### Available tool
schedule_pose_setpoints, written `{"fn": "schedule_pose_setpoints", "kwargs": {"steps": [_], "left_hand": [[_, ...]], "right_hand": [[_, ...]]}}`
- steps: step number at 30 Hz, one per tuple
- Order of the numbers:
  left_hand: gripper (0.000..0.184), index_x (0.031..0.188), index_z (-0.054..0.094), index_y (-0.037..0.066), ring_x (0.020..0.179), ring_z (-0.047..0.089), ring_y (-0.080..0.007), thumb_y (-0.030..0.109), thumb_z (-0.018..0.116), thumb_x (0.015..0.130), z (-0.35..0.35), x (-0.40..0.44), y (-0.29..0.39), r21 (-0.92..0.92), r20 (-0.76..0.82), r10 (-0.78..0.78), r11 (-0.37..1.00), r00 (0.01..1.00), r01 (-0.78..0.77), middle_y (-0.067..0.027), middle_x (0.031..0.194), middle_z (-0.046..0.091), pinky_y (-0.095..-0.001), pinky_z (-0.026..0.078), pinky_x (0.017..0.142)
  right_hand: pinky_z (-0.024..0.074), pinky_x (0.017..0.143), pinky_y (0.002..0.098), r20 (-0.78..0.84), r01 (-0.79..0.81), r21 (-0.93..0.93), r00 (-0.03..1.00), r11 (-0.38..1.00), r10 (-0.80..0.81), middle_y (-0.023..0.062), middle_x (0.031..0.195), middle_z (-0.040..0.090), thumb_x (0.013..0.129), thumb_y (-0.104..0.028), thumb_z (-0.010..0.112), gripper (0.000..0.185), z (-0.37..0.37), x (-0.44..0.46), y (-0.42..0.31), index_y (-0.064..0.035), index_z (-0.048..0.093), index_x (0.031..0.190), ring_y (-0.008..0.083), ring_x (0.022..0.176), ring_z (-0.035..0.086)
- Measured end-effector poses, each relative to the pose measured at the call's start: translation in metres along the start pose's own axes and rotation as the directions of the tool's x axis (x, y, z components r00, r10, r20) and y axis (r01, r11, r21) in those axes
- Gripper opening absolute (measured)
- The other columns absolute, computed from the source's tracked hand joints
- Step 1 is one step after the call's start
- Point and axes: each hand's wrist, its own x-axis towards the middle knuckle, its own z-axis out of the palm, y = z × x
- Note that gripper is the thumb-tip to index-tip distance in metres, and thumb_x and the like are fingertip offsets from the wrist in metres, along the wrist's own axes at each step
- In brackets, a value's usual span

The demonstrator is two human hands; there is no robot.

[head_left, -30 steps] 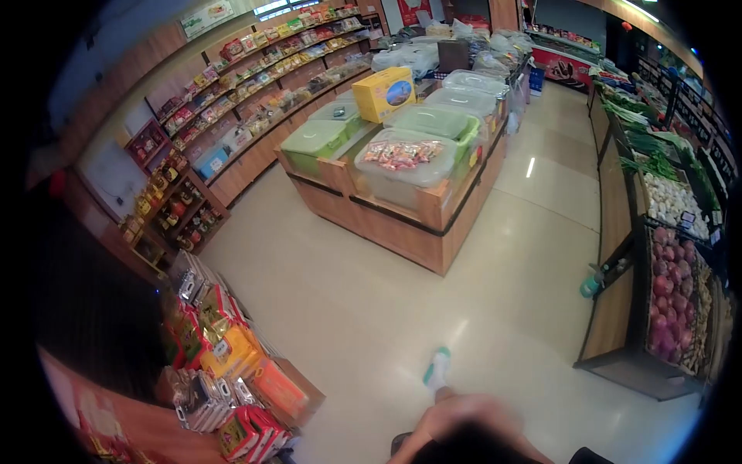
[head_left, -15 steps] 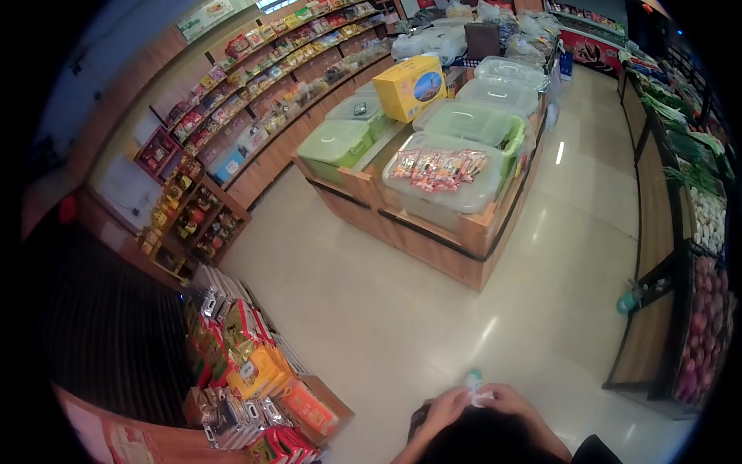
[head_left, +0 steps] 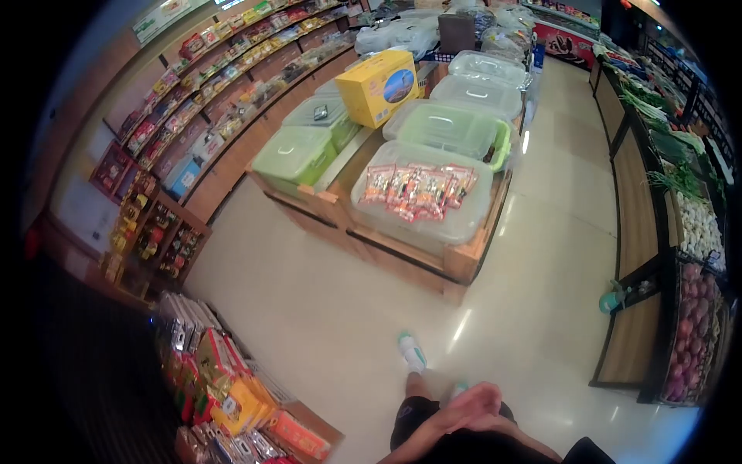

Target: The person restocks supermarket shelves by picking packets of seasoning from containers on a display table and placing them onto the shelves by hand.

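Low in front of my dark clothing, my left hand (head_left: 471,408) extends with its fingers stretched out and nothing visible in it. It overlaps my right hand (head_left: 501,423), whose fingers are mostly hidden behind it. Whether anything small lies between the two palms cannot be made out. Below and beyond the hands, a white and green shoe (head_left: 413,353) rests on the pale floor, and the other shoe is partly covered by the hands.
Ahead stands a wooden display stand (head_left: 386,259) with lidded plastic bins, red snack packets (head_left: 421,189) and a yellow box (head_left: 377,89). Packaged goods (head_left: 239,406) are stacked at lower left. Shelves line the left wall. A vegetable rack (head_left: 638,201) with onions (head_left: 690,332) borders the aisle at right.
The view has shifted, and the display stand appears nearer and further left. A foot has come forward. My hands, earlier closed together near something white, now overlap with the left fingers extended.
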Motion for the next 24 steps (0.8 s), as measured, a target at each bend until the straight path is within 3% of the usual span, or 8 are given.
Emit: {"fn": "schedule_pose_setpoints", "kwargs": {"steps": [3,5,6,9,13,18,19,24], "left_hand": [[0.061,0.121,0.039,0.002,0.11,0.045,-0.0182,0.045,0.059,0.084,-0.023,0.003,0.043,0.129,-0.114,-0.199,0.968,0.973,0.213,-0.0079,0.112,0.046,-0.0334,0.033,0.098],[0.06,0.122,0.039,0.003,0.11,0.045,-0.0185,0.045,0.06,0.083,-0.081,-0.018,0.05,0.092,-0.191,-0.21,0.969,0.959,0.231,-0.0077,0.112,0.047,-0.0342,0.033,0.098],[0.06,0.122,0.04,0.003,0.11,0.046,-0.0188,0.044,0.06,0.083,-0.1,-0.02,0.058,0.044,-0.269,-0.218,0.97,0.938,0.238,-0.0075,0.112,0.048,-0.035,0.033,0.098],[0.06,0.122,0.041,0.004,0.109,0.047,-0.0192,0.046,0.059,0.083,-0.097,-0.006,0.122,0.006,-0.255,-0.09,0.995,0.963,0.095,-0.0071,0.11,0.05,-0.0362,0.034,0.098],[0.043,0.122,0.044,0.004,0.106,0.048,-0.0179,0.033,0.052,0.091,-0.134,-0.013,0.168,0.132,-0.421,-0.087,0.979,0.903,0.156,-0.0059,0.109,0.051,-0.0343,0.037,0.094],[0.03,0.117,0.049,0.006,0.098,0.051,-0.0125,0.026,0.048,0.094,-0.178,0.003,0.219,0.378,-0.557,-0.077,0.863,0.827,0.335,-0.0024,0.1,0.054,-0.0271,0.039,0.088],[0.03,0.116,0.049,0.006,0.097,0.051,-0.0118,0.026,0.048,0.094,-0.184,0.009,0.225,0.375,-0.605,-0.07,0.854,0.793,0.361,-0.0023,0.1,0.054,-0.0258,0.04,0.087],[0.027,0.114,0.049,0.004,0.095,0.052,-0.0107,0.021,0.052,0.093,-0.206,0.052,0.263,0.502,-0.608,0.002,0.775,0.794,0.383,-0.0027,0.1,0.054,-0.0251,0.042,0.084]], "right_hand": [[0.0401,0.095,0.0349,-0.134,0.16,0.301,0.983,0.94,-0.125,0.0108,0.112,0.055,0.084,-0.011,0.055,0.041,-0.008,0.039,0.025,-0.0064,0.045,0.124,0.0207,0.109,0.052],[0.0391,0.097,0.0383,-0.17,-0.061,0.503,0.971,0.862,0.168,0.0178,0.116,0.055,0.09,-0.009,0.046,0.03,-0.004,0.076,-0.024,0.003,0.05,0.118,0.028,0.108,0.054],[0.0391,0.097,0.0383,-0.174,-0.056,0.501,0.971,0.864,0.163,0.0178,0.116,0.055,0.09,-0.009,0.046,0.03,0.007,0.097,-0.055,0.003,0.05,0.118,0.028,0.108,0.054],[0.0421,0.092,0.0364,-0.198,-0.089,0.348,0.966,0.933,0.166,0.0125,0.114,0.055,0.084,0.004,0.05,0.037,0.022,0.154,-0.086,0.0012,0.047,0.121,0.0231,0.107,0.054],[0.0468,0.084,0.032,-0.488,-0.278,0.174,0.809,0.945,0.328,0.0133,0.104,0.06,0.08,0.008,0.049,0.033,0.034,0.214,-0.121,0.0063,0.054,0.113,0.021,0.094,0.059],[0.0456,0.072,0.0241,-0.624,-0.268,-0.154,0.773,0.951,0.117,0.0072,0.092,0.061,0.07,0.014,0.039,0.043,0.014,0.251,-0.102,0.0022,0.062,0.105,0.0149,0.081,0.058],[0.0435,0.07,0.0222,-0.625,-0.144,-0.172,0.781,0.975,0.006,0.0049,0.089,0.061,0.069,0.014,0.04,0.042,0.015,0.253,-0.103,-0.0002,0.064,0.101,0.0126,0.078,0.056],[0.044,0.075,0.0245,-0.619,-0.125,-0.145,0.785,0.981,0.008,0.0043,0.088,0.06,0.066,0.011,0.048,0.032,0.024,0.275,-0.143,0.0004,0.061,0.093,0.0136,0.083,0.057]]}}
